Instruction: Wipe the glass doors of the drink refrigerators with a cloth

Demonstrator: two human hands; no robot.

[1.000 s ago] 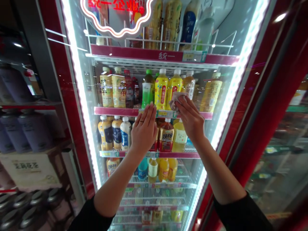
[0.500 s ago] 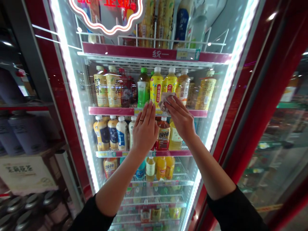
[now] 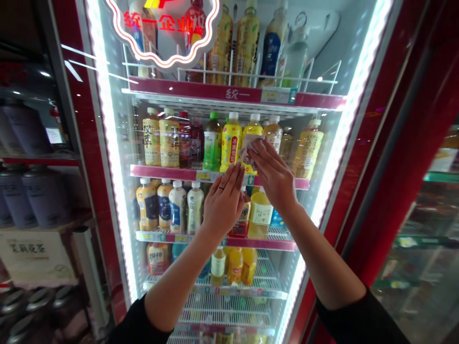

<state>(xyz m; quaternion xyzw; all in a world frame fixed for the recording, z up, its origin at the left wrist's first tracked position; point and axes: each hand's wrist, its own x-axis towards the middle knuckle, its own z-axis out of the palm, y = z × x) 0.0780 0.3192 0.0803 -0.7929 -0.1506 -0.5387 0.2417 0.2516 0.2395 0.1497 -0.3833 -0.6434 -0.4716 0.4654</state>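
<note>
My right hand point(image 3: 275, 177) presses a crumpled pale tissue point(image 3: 250, 147) against the glass door of a lit drinks cooler. The tissue sits in front of a yellow drink bottle point(image 3: 253, 125) and hides part of its label. To the left, my left hand point(image 3: 223, 204) lies flat on the glass, fingers stretched out, with a ring on one finger. Its fingertips overlap a shelf's red front strip point(image 3: 165, 171), just below another yellow bottle point(image 3: 231, 141). Nothing is held in that hand.
Bottles line several shelves behind the glass, among them a green one point(image 3: 213, 143). A glowing neon sign point(image 3: 163, 23) hangs at the upper left. The cooler's red frame point(image 3: 362, 191) runs down the right. Purple containers point(image 3: 46, 193) stand on a rack at left.
Both hands have shifted a little to the right across the glass, the tissue moving with my right hand. The camera view has tilted up slightly, showing more of the neon sign.
</note>
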